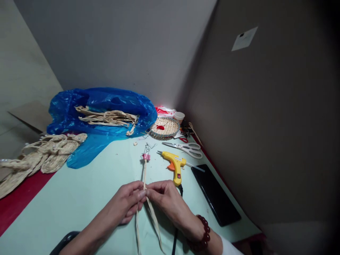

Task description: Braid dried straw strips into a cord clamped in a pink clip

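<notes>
A thin braid of pale dried plant fibre (145, 171) runs toward me from a pink binder clip (146, 156) on the table. Both hands meet at the braid's near end. My left hand (132, 200) is closed, its thumb and fingers pinching the strands from the left. From the right, my right hand (166, 196) pinches the same spot between thumb and forefinger. Below the fingers, loose fibre strands (153, 214) hang apart toward the table's near edge. The exact crossing of the strands is partly hidden by the fingertips.
Right of the braid lie a yellow glue gun (174, 164), scissors (186, 148) and a black phone-like slab (216, 196). Behind are a blue plastic bag (103, 97) with a fibre bundle (106, 117) and a woven basket (166, 127). Woven slippers (57, 152) sit at left.
</notes>
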The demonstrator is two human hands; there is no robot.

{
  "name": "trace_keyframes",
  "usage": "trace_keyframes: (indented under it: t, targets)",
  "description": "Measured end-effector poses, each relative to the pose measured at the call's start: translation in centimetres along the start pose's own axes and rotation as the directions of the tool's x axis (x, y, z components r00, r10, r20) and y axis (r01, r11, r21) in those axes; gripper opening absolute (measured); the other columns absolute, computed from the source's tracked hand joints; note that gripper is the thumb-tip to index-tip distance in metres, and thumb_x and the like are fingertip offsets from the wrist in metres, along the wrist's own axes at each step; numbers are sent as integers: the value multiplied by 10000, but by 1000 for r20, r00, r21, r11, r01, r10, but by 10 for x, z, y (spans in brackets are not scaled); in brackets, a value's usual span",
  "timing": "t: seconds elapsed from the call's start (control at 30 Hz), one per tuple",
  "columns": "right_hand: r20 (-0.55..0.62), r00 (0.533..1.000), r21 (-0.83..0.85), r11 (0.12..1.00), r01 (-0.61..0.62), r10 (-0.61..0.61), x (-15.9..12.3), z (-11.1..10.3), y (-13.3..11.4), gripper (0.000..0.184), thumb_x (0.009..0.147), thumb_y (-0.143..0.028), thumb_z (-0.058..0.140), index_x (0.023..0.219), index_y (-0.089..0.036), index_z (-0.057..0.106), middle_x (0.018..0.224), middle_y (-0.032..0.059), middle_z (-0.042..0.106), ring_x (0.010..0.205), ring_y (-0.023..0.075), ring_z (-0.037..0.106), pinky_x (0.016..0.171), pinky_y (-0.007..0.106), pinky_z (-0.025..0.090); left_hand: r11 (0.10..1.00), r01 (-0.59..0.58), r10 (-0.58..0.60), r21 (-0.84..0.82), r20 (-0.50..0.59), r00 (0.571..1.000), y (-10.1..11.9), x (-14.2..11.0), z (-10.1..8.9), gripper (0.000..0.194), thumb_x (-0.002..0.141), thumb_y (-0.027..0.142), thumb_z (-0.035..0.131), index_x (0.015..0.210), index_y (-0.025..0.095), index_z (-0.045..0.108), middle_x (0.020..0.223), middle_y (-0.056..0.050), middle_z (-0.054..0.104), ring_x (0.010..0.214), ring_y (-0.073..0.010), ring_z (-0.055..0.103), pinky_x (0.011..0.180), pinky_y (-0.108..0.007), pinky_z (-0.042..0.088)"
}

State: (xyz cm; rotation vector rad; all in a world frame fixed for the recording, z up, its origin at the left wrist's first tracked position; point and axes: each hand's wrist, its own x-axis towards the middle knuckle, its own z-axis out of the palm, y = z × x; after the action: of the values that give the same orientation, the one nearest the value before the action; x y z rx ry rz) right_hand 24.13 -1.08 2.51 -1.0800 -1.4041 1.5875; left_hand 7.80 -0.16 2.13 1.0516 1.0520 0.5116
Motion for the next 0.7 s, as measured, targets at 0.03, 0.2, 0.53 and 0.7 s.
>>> trace_keyframes:
  t: [0.03, 0.2, 0.53, 0.7]
  targets:
    - [0, 1000, -15, 1000, -5, 5, 0, 0, 0, 273, 849, -290, 560, 769, -116, 754, 630, 19, 651, 660, 139, 556, 652, 222, 404, 1000, 12, -12, -23, -10, 1000, -1, 0, -1, 348, 754, 522, 618, 824, 200, 508, 564, 102, 425, 387, -30, 150, 346, -166, 96]
    - [-35, 999, -198, 980, -26, 20, 0, 1, 3, 280, 844, -259, 558, 677, -105, 723, 571, -5, 585, 528, 80, 399, 525, 197, 307, 990, -79, 87, 116, -61, 994, -2, -2, -6, 275, 804, 453, 560, 776, 180, 547, 616, 57, 499, 490, -76, 291, 451, -193, 218]
    - [-97, 968, -702, 705, 100, -233, -14, 5, -4, 248, 906, -209, 488, 782, -168, 699, 704, 20, 656, 629, 115, 551, 593, 230, 338, 949, -119, 170, 292, -154, 973, -2, -2, -8, 248, 792, 409, 545, 684, 190, 505, 598, 69, 407, 593, -123, 366, 550, -222, 290]
    - [0, 901, -803, 537, 258, -433, -16, 7, 5, 217, 896, -173, 460, 795, -170, 653, 696, 22, 597, 623, 123, 540, 580, 238, 343, 978, -95, 120, 184, -130, 984, -10, 2, -9, 330, 810, 480, 534, 641, 207, 457, 479, 117, 268, 429, -75, 206, 411, -204, 146]
